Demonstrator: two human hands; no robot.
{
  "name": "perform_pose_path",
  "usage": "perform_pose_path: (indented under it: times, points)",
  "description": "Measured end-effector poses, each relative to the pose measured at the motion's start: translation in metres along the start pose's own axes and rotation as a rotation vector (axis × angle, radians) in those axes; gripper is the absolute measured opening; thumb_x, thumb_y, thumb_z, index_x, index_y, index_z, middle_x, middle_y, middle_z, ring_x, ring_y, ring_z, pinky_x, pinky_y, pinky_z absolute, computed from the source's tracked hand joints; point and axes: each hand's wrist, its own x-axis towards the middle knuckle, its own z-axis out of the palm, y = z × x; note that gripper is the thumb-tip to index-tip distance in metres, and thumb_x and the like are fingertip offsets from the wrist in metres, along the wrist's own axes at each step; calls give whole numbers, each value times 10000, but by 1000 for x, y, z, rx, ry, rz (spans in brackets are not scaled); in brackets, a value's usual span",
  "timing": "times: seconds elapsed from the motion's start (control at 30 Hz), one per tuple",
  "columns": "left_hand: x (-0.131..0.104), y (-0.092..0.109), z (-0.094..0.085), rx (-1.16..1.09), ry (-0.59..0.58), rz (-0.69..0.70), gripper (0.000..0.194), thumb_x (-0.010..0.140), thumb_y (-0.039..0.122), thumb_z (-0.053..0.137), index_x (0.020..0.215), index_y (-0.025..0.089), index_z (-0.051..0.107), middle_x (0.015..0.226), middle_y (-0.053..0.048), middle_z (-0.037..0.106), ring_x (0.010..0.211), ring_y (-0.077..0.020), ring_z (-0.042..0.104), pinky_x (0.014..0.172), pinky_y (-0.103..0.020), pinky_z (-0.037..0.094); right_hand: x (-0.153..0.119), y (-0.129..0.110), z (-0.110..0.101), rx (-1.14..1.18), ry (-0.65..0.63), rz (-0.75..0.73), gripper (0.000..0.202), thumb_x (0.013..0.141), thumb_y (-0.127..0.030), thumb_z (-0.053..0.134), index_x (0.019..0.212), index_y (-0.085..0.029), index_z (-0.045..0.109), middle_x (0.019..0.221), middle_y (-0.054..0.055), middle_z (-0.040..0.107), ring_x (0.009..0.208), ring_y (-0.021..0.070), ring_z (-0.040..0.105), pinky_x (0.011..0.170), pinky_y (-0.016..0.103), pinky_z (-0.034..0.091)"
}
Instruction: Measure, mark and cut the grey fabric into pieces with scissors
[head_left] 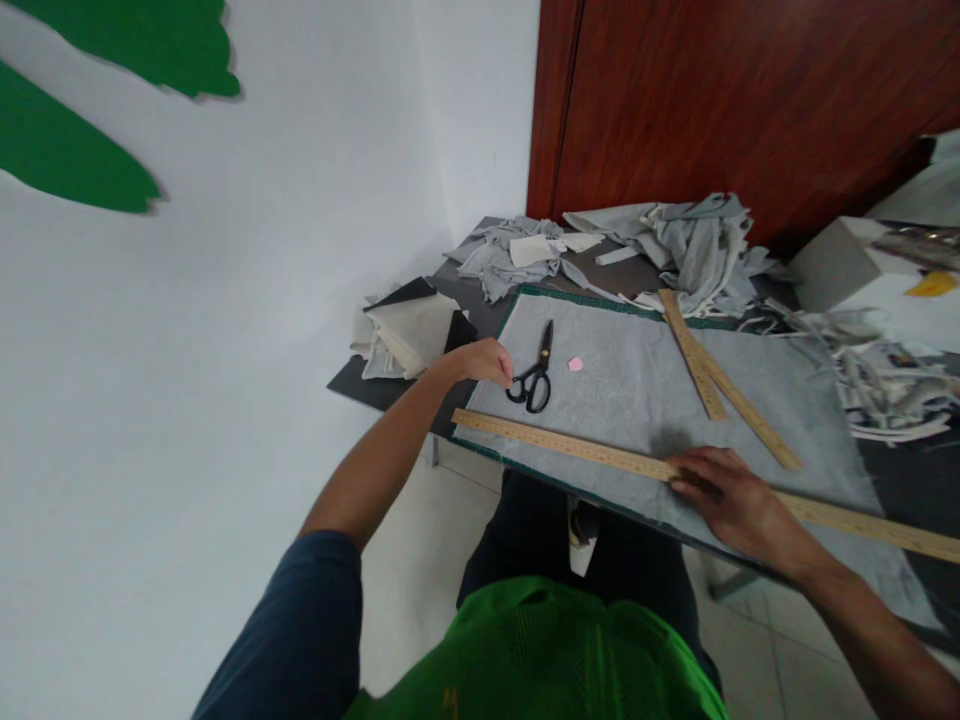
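Note:
My left hand [486, 362] is closed, its fingertips right beside the handle loops of black scissors [538, 375]. Whether it pinches something small or touches the handle, I cannot make out. The scissors lie flat, blades pointing away from me, on a grey cloth [615, 390]. With my right hand [727, 497] I grip a long wooden ruler [570, 441] near its middle, thumb on the near side and fingers on the far side. That ruler lies across the cloth's near part. A small pink piece [575, 364] rests right of the scissors.
Two more wooden rulers [694, 360] cross on the cloth. A green cutting mat [574, 297] shows under its edge. Folded cloth pieces [416, 325] sit at the left corner. Grey scraps [701, 250] pile along the back, more scraps [892, 385] and a white box [847, 265] at right.

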Motion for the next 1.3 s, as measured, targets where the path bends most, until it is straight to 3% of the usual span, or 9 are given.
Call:
perform_pose_path:
  times: [0.37,0.53,0.73,0.9,1.3]
  points:
    - [-5,-3,6,187,-159,5,194,531,165,834,692,205,733,695,21,711,690,-161,655,602,-223,443,-21,8,-10,-5,-44,23,242,904,-427,669,1083,-293,762,1024,110,756,934,317,709,823,493,593]
    - [-10,3,7,429,-218,17,411,500,219,835,901,224,743,991,-4,751,851,-181,660,695,-225,465,-10,-5,-1,39,-58,51,249,910,-434,661,1077,-292,779,1027,107,759,956,310,715,852,479,595]
    - [-15,2,10,564,-284,45,603,509,273,797,1099,240,672,1258,-46,646,1068,-227,606,871,-270,489,-19,-11,0,59,-78,37,219,943,-405,636,1077,-306,779,1027,96,749,951,284,711,838,441,597]
    - [-26,10,7,614,-376,2,561,507,344,794,1039,256,640,1329,-33,541,1235,-275,493,1006,-342,466,-26,-12,0,63,-65,1,236,965,-412,637,1098,-268,768,1035,90,737,946,262,705,826,415,604]
    - [-41,18,14,655,-358,-9,503,490,350,801,940,231,612,1292,-46,474,1253,-285,434,1047,-355,439,-27,-17,0,67,-88,-5,237,978,-399,623,1099,-259,771,1046,102,732,945,263,707,820,412,615]
